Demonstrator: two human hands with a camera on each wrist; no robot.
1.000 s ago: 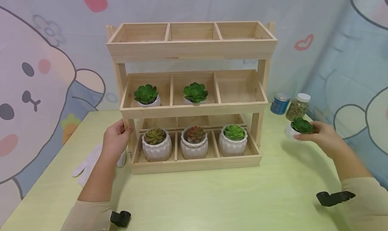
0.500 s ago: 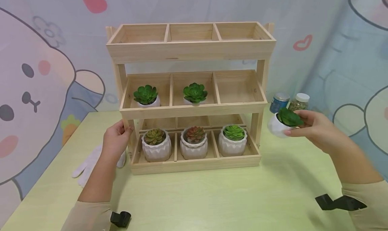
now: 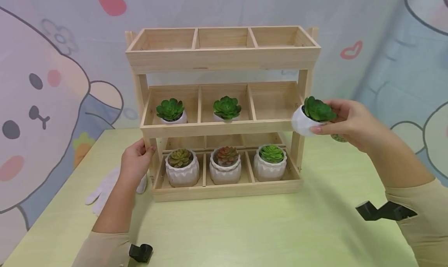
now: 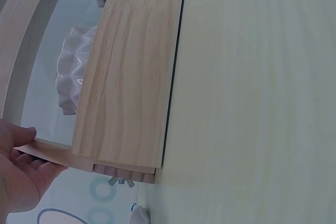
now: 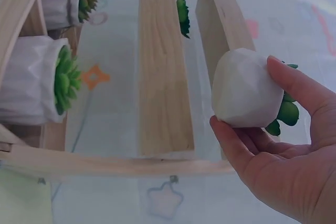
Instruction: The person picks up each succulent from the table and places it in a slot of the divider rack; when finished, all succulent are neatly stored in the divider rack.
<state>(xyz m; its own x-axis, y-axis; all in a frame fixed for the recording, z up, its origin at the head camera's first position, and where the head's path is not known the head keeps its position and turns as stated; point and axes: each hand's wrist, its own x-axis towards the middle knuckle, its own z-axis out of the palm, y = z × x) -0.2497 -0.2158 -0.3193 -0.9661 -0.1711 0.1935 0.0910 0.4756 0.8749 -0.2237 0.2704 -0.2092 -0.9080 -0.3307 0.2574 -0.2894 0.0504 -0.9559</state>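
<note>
A three-tier wooden plant stand [image 3: 224, 60] stands on the table, each tier split into three compartments. My left hand [image 3: 135, 162] grips its left upright [image 4: 52, 152] between the middle and bottom tiers. In my right hand [image 3: 357, 125], thumb and fingers pinch a small potted succulent [image 3: 303, 121] with dark green leaves and a faceted white pot, seen from its underside in the right wrist view. It is held tilted at the right end of the middle tier. Two similar succulents [image 3: 170, 110] sit in that tier's left and middle compartments; its right one is bare.
On the bottom tier are three ribbed white pots [image 3: 182, 173] with succulents, one per compartment. A white glove [image 3: 105, 189] lies left of the stand, partly behind the left forearm. One jar's base [image 3: 338, 137] shows below the right hand.
My right hand has brought the potted succulent left and up from near the jars to the middle tier's right end, now covering most of the jars. The left hand has kept its grip.
</note>
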